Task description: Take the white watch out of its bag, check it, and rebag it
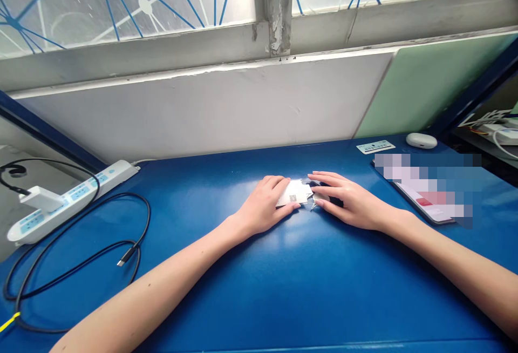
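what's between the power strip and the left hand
In the head view, a looped black cable lies between the power strip and left hand, then blue table up to the hand.

This looks like a workstation in a workshop or a plain work room, though which cannot be told for certain. A glossy blue desk (pixel 259 299) fills the lower frame, with blue posts (pixel 52 133) slanting up at far left and upper right. Scuffed, peeling window frames (pixel 279 2) cross the top, above white and green boards (pixel 433 88). A power strip (pixel 81 194) lies at left.
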Demonstrator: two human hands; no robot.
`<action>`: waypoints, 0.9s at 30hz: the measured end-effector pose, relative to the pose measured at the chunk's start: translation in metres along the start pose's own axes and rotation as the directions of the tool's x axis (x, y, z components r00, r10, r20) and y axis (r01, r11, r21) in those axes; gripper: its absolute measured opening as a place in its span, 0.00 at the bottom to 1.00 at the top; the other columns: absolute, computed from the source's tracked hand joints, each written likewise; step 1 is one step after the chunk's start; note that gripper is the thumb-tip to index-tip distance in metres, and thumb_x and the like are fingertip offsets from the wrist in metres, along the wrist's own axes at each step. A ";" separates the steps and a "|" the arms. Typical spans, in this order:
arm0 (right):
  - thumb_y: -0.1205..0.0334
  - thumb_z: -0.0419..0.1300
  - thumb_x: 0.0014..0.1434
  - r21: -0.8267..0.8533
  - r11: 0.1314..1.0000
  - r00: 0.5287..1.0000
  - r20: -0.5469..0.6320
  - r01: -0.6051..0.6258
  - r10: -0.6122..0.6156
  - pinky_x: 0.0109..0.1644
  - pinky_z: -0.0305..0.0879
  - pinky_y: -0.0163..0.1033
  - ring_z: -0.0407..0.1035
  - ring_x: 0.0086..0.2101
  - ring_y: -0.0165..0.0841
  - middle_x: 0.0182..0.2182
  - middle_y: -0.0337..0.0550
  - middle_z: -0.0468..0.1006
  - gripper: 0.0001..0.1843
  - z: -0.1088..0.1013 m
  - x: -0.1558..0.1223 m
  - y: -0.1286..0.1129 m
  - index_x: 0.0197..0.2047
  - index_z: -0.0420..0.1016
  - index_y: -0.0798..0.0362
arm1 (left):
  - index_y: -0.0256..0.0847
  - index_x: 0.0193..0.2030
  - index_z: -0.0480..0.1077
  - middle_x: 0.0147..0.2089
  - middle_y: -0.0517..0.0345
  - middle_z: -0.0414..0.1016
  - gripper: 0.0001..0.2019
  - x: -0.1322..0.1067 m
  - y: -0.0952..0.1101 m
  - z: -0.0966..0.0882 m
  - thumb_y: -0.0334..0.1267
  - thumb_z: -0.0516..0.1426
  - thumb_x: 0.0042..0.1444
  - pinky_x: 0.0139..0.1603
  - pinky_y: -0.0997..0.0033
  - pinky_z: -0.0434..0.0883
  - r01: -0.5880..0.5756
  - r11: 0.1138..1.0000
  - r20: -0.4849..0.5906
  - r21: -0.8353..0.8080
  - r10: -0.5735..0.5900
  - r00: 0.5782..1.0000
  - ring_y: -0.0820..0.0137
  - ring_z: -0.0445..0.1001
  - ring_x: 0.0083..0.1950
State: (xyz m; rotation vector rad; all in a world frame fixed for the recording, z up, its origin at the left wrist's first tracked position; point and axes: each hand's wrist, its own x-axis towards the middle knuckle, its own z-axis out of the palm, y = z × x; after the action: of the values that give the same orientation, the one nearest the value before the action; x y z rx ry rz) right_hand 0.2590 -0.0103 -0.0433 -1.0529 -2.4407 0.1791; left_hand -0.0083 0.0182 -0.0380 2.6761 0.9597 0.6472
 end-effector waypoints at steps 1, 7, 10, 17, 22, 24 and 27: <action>0.59 0.57 0.67 0.010 1.000 1.000 0.014 0.000 0.000 0.64 0.65 0.58 0.61 0.65 0.49 0.64 0.56 0.70 0.18 0.001 0.000 -0.003 0.58 0.75 0.51 | 0.35 0.61 0.65 0.59 0.40 0.71 0.24 0.000 0.000 0.000 0.50 0.57 0.65 0.60 0.51 0.69 -0.001 1.000 0.001 0.006 0.001 1.000 0.53 0.68 0.59; 0.53 0.59 0.66 0.039 0.999 0.996 0.086 0.007 -0.010 0.65 0.62 0.60 0.55 0.67 0.53 0.69 0.61 0.60 0.25 0.001 0.000 -0.018 0.63 0.70 0.53 | 0.38 0.61 0.64 0.60 0.40 0.70 0.23 0.001 0.002 -0.001 0.51 0.55 0.66 0.61 0.48 0.68 -0.013 0.999 0.035 0.052 0.011 0.999 0.52 0.68 0.60; 0.51 0.59 0.65 0.024 1.000 0.995 0.096 -0.005 0.003 0.66 0.61 0.59 0.54 0.68 0.54 0.70 0.62 0.58 0.24 0.000 0.000 -0.017 0.61 0.73 0.53 | 0.33 0.62 0.64 0.63 0.37 0.68 0.25 0.002 0.003 -0.002 0.50 0.54 0.67 0.65 0.49 0.65 -0.007 0.997 0.079 0.078 0.001 0.997 0.51 0.66 0.64; 0.51 0.58 0.66 0.017 1.000 0.995 0.098 -0.001 -0.001 0.65 0.62 0.59 0.54 0.68 0.53 0.70 0.63 0.57 0.25 0.003 -0.001 -0.017 0.61 0.72 0.54 | 0.31 0.68 0.56 0.71 0.36 0.59 0.26 0.001 0.003 -0.003 0.47 0.46 0.71 0.72 0.47 0.56 -0.024 0.995 0.176 0.096 0.007 0.984 0.51 0.52 0.75; 0.51 0.59 0.65 0.008 1.000 0.996 0.088 -0.015 0.014 0.66 0.61 0.60 0.55 0.67 0.53 0.70 0.60 0.58 0.23 0.000 -0.002 -0.014 0.60 0.73 0.52 | 0.32 0.69 0.56 0.72 0.37 0.59 0.27 0.002 0.004 -0.003 0.47 0.45 0.71 0.72 0.48 0.56 -0.033 0.992 0.206 0.120 0.008 0.978 0.51 0.51 0.75; 0.53 0.59 0.65 0.001 1.000 0.998 0.059 -0.022 0.022 0.66 0.62 0.60 0.56 0.67 0.53 0.69 0.57 0.61 0.21 -0.003 -0.001 -0.009 0.59 0.75 0.50 | 0.31 0.71 0.54 0.73 0.37 0.56 0.28 0.003 0.005 -0.003 0.48 0.45 0.71 0.72 0.48 0.55 -0.024 0.990 0.234 0.138 -0.009 0.972 0.50 0.50 0.76; 0.56 0.57 0.66 -0.028 0.996 0.994 -0.068 -0.085 0.083 0.63 0.66 0.59 0.64 0.63 0.51 0.61 0.56 0.72 0.19 -0.007 0.001 -0.002 0.58 0.76 0.51 | 0.30 0.72 0.51 0.75 0.36 0.51 0.30 0.003 0.006 -0.004 0.49 0.45 0.71 0.72 0.48 0.53 -0.021 0.988 0.272 0.153 -0.022 0.962 0.50 0.48 0.76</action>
State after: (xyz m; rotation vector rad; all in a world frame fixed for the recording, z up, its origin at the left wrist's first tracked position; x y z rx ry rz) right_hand 0.2611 -0.0113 -0.0360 -1.1571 -2.3484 0.1314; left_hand -0.0054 0.0159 -0.0314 2.8005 0.9683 0.1984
